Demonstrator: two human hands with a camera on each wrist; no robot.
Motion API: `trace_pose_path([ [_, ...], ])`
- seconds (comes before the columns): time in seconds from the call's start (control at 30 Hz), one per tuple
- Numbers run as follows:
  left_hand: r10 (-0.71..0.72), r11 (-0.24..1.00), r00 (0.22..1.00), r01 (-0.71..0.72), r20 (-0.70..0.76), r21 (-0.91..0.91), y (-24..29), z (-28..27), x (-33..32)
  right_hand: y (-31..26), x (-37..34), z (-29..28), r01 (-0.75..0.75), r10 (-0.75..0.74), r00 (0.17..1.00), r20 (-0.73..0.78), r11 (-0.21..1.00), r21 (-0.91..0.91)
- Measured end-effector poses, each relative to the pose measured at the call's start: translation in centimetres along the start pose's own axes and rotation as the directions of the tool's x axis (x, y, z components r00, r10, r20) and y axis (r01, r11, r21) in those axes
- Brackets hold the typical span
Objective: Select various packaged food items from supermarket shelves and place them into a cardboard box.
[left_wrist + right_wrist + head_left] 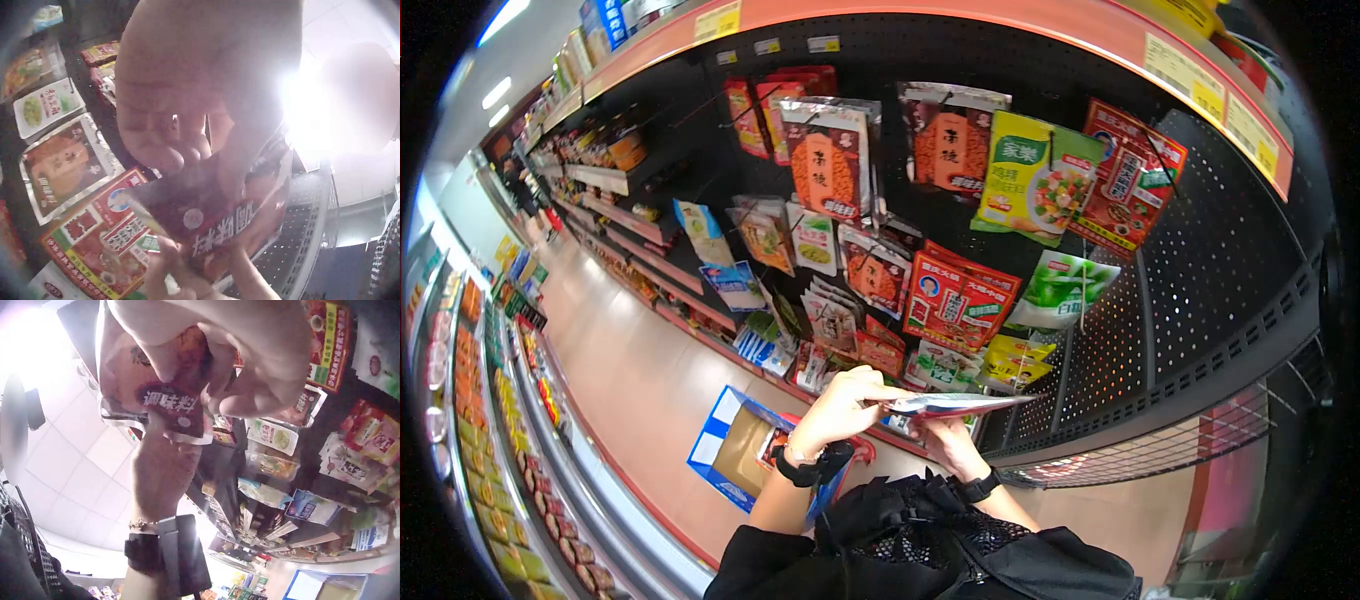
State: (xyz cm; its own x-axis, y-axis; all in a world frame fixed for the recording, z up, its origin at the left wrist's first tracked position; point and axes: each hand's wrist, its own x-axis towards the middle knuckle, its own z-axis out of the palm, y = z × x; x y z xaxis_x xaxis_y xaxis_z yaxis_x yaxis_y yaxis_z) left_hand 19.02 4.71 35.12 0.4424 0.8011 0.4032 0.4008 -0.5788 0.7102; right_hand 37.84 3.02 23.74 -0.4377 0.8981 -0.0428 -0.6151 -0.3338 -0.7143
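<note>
A dark red seasoning packet (965, 404) (215, 219) (134, 369) is held nearly flat, edge-on in the head view. My left hand (840, 408) (206, 75) (165, 472) pinches its left end between thumb and fingers. From the right and below, my right hand (950, 446) (206, 275) (250, 350) grips it with curled fingers. Behind the packet, a red hotpot packet (960, 300) and a brown seasoning packet (875, 270) hang on the display. Higher up are similar brown packets (825, 160) and a green-yellow packet (1035, 180).
A blue and white open box (718, 440) stands on the aisle floor (620, 350) at lower left. Black perforated panels and a wire rack (1140, 450) extend to the right. Across the aisle are shelves of packaged goods (485, 460). A person (522, 190) is far down the aisle.
</note>
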Motion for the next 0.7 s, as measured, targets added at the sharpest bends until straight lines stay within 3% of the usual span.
trace_pose_path([
  [0.07,-0.073,0.992,0.995,0.066,-0.069,-0.105,-0.7,0.9,-1.4,-1.4,0.4,2.3,0.023,-0.024,0.999,-0.045,1.000,-0.009],
  [0.1,-0.139,0.970,0.984,0.112,-0.115,-0.214,-1.0,1.0,-2.1,-1.3,0.9,2.7,0.081,-0.083,0.996,-0.016,0.993,-0.090],
  [0.17,-0.216,0.943,0.970,0.177,-0.114,-0.282,-1.8,1.5,-3.8,-0.8,1.5,3.0,0.172,-0.172,0.985,0.019,0.984,-0.047],
  [0.23,-0.234,0.931,0.950,0.156,-0.209,-0.331,-2.2,2.0,-5.0,-1.1,1.2,3.6,0.176,-0.178,0.984,-0.021,0.982,-0.067],
  [0.27,-0.569,0.711,0.817,0.433,-0.093,-0.554,-2.5,1.8,-7.0,-0.9,1.6,3.8,0.162,-0.165,0.986,-0.037,0.983,-0.082],
  [0.3,-0.775,0.566,0.630,0.720,0.038,-0.401,1.2,-0.8,-6.2,-0.7,2.1,3.7,0.156,-0.159,0.987,-0.017,0.982,-0.102],
  [0.37,-0.706,0.561,0.705,0.611,0.062,-0.559,-1.3,-0.4,-9.2,-0.8,2.8,3.5,0.153,-0.148,0.988,0.038,0.965,-0.213],
  [0.4,-0.718,0.556,0.695,0.612,0.048,-0.562,-2.4,0.2,-10.8,-0.7,3.1,3.7,0.153,-0.145,0.988,0.048,0.949,-0.277],
  [0.47,-0.572,0.537,0.820,0.384,0.011,-0.751,-4.0,1.4,-13.4,-0.6,3.2,3.6,0.098,-0.072,0.993,0.095,0.947,-0.307],
  [0.5,-0.573,0.556,0.818,0.432,0.050,-0.710,-3.9,1.4,-13.6,-0.5,3.3,3.7,0.056,-0.013,0.992,0.126,0.938,-0.341],
  [0.53,-0.543,0.559,0.839,0.394,0.037,-0.729,-4.3,1.7,-13.7,-0.4,3.2,4.0,0.076,-0.040,0.992,0.122,0.947,-0.313],
  [0.57,-0.533,0.564,0.846,0.355,-0.001,-0.746,-4.0,2.1,-14.3,0.3,3.2,3.2,-0.038,0.110,0.983,0.143,0.901,-0.432],
  [0.6,-0.541,0.568,0.841,0.357,-0.010,-0.742,-3.6,2.1,-14.5,0.9,3.3,3.1,-0.038,0.125,0.977,0.173,0.901,-0.433],
  [0.67,-0.679,0.446,0.729,0.505,0.088,-0.739,-2.3,2.0,-14.7,3.0,2.9,2.1,-0.062,0.191,0.953,0.236,0.884,-0.464],
  [0.7,-0.665,0.540,0.743,0.400,-0.084,-0.740,-2.4,3.2,-14.5,3.1,2.5,2.7,-0.074,0.206,0.948,0.243,0.884,-0.461],
])
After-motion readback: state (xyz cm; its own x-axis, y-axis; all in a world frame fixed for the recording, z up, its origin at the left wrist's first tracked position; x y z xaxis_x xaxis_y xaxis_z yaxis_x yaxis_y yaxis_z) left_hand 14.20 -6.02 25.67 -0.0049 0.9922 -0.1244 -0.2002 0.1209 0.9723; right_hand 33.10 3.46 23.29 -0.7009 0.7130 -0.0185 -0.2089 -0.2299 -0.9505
